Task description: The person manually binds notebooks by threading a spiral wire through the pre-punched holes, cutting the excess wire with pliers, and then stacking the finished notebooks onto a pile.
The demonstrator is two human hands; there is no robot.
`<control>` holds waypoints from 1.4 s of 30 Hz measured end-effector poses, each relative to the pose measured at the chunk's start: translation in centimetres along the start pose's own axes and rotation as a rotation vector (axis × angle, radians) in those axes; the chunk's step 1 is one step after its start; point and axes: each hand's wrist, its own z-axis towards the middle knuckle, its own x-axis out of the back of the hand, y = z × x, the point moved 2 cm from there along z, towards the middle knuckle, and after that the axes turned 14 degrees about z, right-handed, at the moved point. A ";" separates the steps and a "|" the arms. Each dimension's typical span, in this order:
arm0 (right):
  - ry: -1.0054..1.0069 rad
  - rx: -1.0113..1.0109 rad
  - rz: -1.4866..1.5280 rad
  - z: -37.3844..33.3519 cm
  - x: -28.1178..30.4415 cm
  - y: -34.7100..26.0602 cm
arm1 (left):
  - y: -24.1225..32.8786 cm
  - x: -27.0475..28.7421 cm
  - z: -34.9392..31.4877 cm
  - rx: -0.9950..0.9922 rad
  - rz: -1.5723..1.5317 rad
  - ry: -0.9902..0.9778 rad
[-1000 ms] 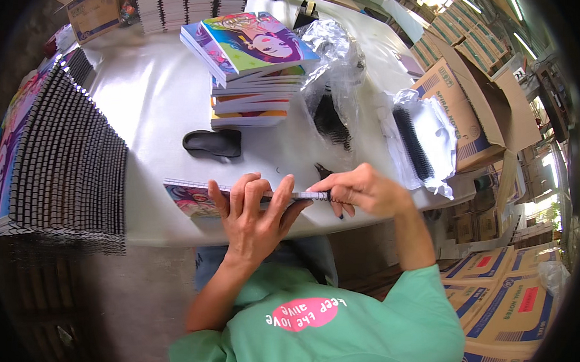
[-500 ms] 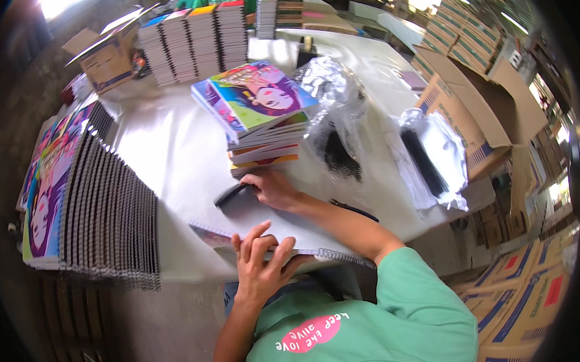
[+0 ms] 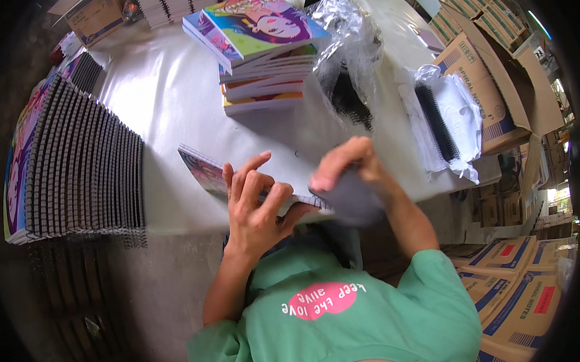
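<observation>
In front of me a spiral notebook (image 3: 204, 172) stands on its edge, slanting up to the left, with its wire-bound edge on top. My left hand (image 3: 255, 192) is closed round it, thumb on the near side, fingers curled over the top. To the right of it, my right hand (image 3: 351, 165) grips a dark grey object (image 3: 357, 201), smeared by motion so its kind does not show. This object overlaps the notebook's right end in the view; whether they touch I cannot tell. Beyond them rises a stack of notebooks (image 3: 264, 30) with illustrated covers.
A row of bound notebooks (image 3: 85, 157) stands at left. Clear plastic wrap (image 3: 345, 30) with black coils (image 3: 348, 97) and white paper (image 3: 465, 108) holding another black coil bundle (image 3: 435, 119) lie at right. Beside them is an open carton (image 3: 474, 95); cartons (image 3: 512, 294) are piled lower right.
My right hand has swung from beside the notebook stack back toward me, to the notebook's right end, carrying the dark object. My left hand keeps its hold. The view has tilted down.
</observation>
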 end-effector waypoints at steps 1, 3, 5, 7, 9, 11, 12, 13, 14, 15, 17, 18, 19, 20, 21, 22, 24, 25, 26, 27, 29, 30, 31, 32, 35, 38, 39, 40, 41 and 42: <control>0.100 -0.034 -0.192 0.4 1.0 0.1 | 0.0 0.0 -0.1 -0.004 0.010 0.009; 0.154 0.030 0.016 0.0 1.8 -0.7 | 0.1 0.1 -0.4 -0.014 0.030 0.028; -0.042 0.064 0.047 1.2 -0.4 -1.0 | -0.1 -0.3 -0.3 0.025 -0.004 0.041; 0.111 -0.149 -0.399 2.2 0.3 0.0 | -0.2 -0.4 -0.4 0.027 -0.052 0.072; 0.088 0.007 -0.186 2.1 0.1 -0.6 | -0.5 -0.6 -0.3 0.019 -0.072 0.103; -0.128 0.083 -0.151 2.8 -2.1 -1.6 | -1.0 -0.7 -0.5 -0.005 -0.010 0.084; -0.003 -0.023 -0.467 3.0 -0.9 -0.2 | -1.0 -0.2 -0.6 0.068 0.112 0.086; 0.173 -0.069 -0.462 2.5 0.5 0.7 | -0.8 1.1 0.2 0.119 0.226 0.090; 0.324 -0.115 -0.464 2.8 1.7 0.8 | -0.9 1.5 0.8 0.187 0.347 0.113; 0.201 0.035 -0.086 2.9 1.1 0.7 | -2.1 1.8 0.7 0.194 0.404 0.120; 0.080 0.063 -0.032 3.3 -0.8 0.4 | -3.3 2.2 0.5 0.212 0.368 0.084; 0.046 -0.041 -0.379 3.6 -1.5 0.3 | -3.6 2.1 0.5 0.219 0.348 0.066; 0.221 -0.109 -0.368 3.8 -0.6 0.7 | -3.2 2.4 1.0 0.179 0.358 0.128; 0.396 -0.176 -0.355 3.8 0.3 1.3 | -3.0 2.4 1.4 0.165 0.351 0.144; 0.303 0.051 -0.005 3.4 -0.2 1.2 | -2.9 2.5 1.8 0.150 0.343 0.160; 0.032 0.115 0.379 4.0 -0.9 0.8 | -2.9 2.4 1.6 0.144 0.345 0.158; 0.096 -0.033 -0.493 4.9 -1.3 0.9 | -3.4 2.0 1.3 0.175 0.335 0.113; 0.346 -0.122 -0.559 5.5 -0.2 1.9 | -3.5 1.9 1.6 0.179 0.328 0.129; 0.245 -0.028 -0.315 5.4 -0.1 1.7 | -3.6 1.8 1.8 0.183 0.322 0.146; 0.140 0.062 -0.071 5.3 -0.3 1.1 | -4.0 1.5 1.4 0.183 0.253 0.148; -0.006 0.035 -0.214 5.9 -2.2 0.3 | -4.2 1.5 1.2 0.211 0.232 0.141; 0.115 -0.169 -0.398 6.2 -1.3 1.7 | -4.3 1.6 1.1 0.225 0.222 0.138; 0.235 -0.136 -0.468 6.2 -0.9 1.5 | -4.3 1.8 1.2 0.205 0.207 0.148; 0.334 -0.101 -0.544 6.4 0.1 1.3 | -4.4 1.7 1.2 0.198 0.200 0.174; 0.021 0.059 -0.138 6.8 -1.9 1.2 | -4.7 1.9 1.2 0.223 0.200 0.210; 0.213 -0.084 -0.600 8.1 -0.2 1.8 | -5.1 1.5 0.5 0.337 0.056 0.181; 0.099 -0.002 -0.257 7.7 -0.6 1.6 | -5.4 1.1 0.3 0.386 -0.020 0.164; -0.014 0.066 0.101 7.3 -1.5 1.6 | -5.7 0.9 0.1 0.379 -0.043 0.193; -0.146 0.090 -0.127 8.1 -2.9 1.1 | -6.1 0.7 0.1 0.370 -0.067 0.221; -0.007 -0.127 -0.405 8.5 -2.8 2.2 | -6.3 0.6 0.0 0.362 -0.089 0.250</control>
